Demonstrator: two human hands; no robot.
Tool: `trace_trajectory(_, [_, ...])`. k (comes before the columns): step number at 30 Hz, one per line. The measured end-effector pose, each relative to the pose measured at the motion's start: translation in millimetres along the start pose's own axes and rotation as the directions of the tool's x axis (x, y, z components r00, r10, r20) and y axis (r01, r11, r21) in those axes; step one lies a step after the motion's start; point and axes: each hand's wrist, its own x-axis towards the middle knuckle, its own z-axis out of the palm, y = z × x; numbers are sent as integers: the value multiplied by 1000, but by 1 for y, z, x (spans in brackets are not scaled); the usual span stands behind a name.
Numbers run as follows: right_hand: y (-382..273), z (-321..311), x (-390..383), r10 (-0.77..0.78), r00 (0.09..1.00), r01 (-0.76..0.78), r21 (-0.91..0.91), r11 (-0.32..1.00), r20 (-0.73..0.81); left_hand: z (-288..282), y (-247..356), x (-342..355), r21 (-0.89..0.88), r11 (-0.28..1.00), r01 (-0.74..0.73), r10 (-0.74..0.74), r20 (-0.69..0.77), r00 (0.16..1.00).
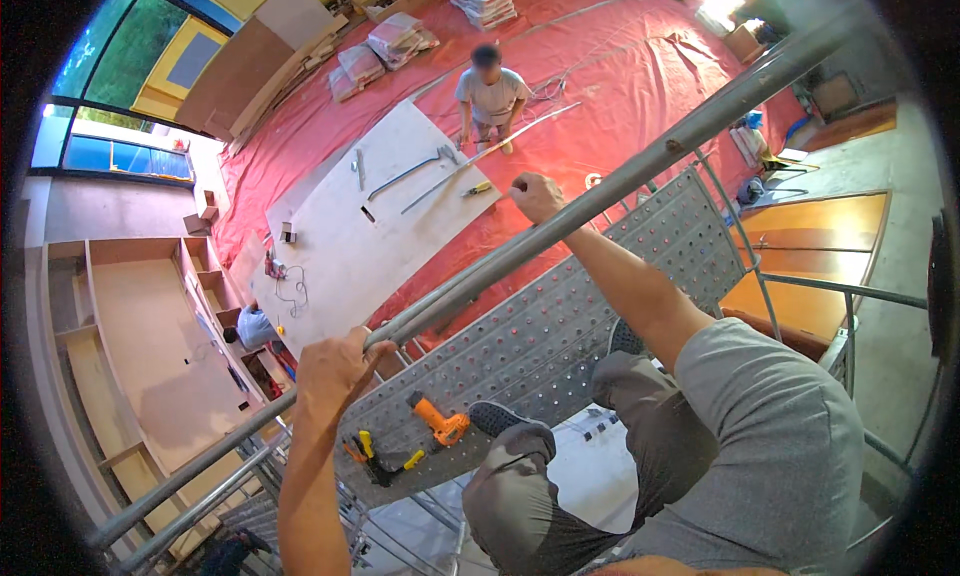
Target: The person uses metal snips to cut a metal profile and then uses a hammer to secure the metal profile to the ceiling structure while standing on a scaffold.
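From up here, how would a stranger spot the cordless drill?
Find the gray, studded scaffold platform below the metal railing. At its left end, beside the left shoe, lies the cordless drill: mostly orange, unlike the black-and-yellow tools to its left.

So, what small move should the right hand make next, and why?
Perhaps bring the right hand to the grey rail and grip it: only the left hand holds on, and the metal platform is raised above the red floor covering.

The guardrail [690, 134] under the left hand [335, 368] is smooth metal, the scaffold plank [560, 321] below it rough, perforated metal.
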Motion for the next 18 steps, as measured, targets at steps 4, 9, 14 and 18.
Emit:
trace_trajectory(4, [2, 3, 1, -13, 1000, 13, -31, 999, -10, 1, -4, -1, -14, 1000, 9, -8, 51, 999])
trace_trajectory(9, [16, 11, 5, -78, 990, 70, -70, 995, -116, -6, 1, -1, -15, 1000, 11, -10, 40, 999])
trace_trajectory(14, [15, 7, 7, -137, 989, 131, -94, 987, -54, -1, -4, -1, 44, 999, -8, 8, -7, 1000])
trace_trajectory(18, [21, -18, 15, -224, 962, 197, -169, 966, -159, 0, -1, 8, -3, 999, -44, 44, -42, 998])
